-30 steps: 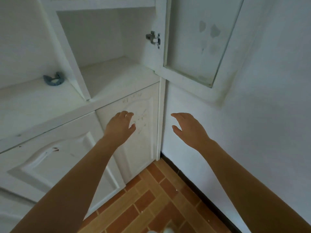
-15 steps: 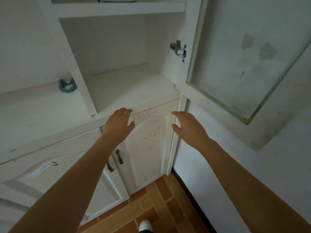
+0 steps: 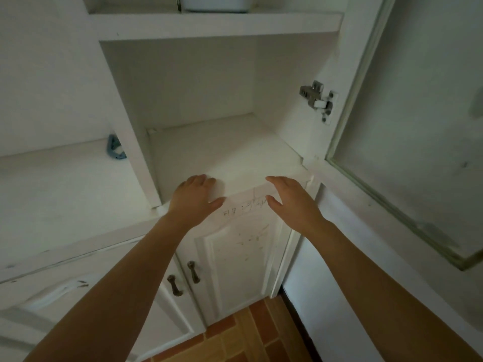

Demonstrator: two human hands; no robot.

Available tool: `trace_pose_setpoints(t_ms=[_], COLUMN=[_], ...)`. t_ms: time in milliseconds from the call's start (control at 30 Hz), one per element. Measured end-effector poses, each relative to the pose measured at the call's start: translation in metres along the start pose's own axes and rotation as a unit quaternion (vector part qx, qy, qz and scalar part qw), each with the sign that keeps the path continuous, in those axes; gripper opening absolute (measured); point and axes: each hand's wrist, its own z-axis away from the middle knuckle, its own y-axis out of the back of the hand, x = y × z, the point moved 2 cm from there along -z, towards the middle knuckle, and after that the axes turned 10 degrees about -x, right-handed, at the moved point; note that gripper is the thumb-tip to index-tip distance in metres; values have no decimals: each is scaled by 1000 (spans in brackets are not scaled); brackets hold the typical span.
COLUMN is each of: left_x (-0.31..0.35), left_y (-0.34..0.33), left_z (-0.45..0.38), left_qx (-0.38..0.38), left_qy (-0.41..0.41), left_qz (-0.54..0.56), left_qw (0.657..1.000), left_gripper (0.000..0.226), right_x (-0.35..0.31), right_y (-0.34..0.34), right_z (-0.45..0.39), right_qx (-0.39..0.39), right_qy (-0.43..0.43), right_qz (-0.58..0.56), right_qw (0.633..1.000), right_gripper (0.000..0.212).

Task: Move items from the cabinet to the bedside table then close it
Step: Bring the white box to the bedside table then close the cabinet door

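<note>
Hands empty — your left hand (image 3: 194,197) and right hand (image 3: 291,198) hang spread, fingers apart, over the front edge of the lower shelf (image 3: 222,150), gripping nothing. That shelf is bare, so that share looks done. Still left: a white tub (image 3: 215,3) sits on the upper shelf (image 3: 217,24), only its base in view, and a small blue thing (image 3: 115,151) lies in the next bay. The glass door (image 3: 407,126) stands wide open at your right — closing comes last.
</note>
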Motion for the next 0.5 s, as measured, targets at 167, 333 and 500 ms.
trace_pose_setpoints(t_ms=[167, 333, 500], left_x=[6, 17, 26], left_y=[0, 7, 21], left_z=[8, 19, 26], left_qx=[3, -13, -29], left_qy=[22, 55, 84], left_qz=[5, 7, 21], left_qw=[1000, 998, 996], left_gripper=[50, 43, 43], right_x=[-3, -9, -14], right_y=[7, 20, 37], right_z=[-6, -4, 4], right_qx=[-2, -7, 7], right_qy=[34, 60, 70], right_qz=[2, 3, 8], right_qw=[999, 998, 997], right_gripper=[46, 46, 46])
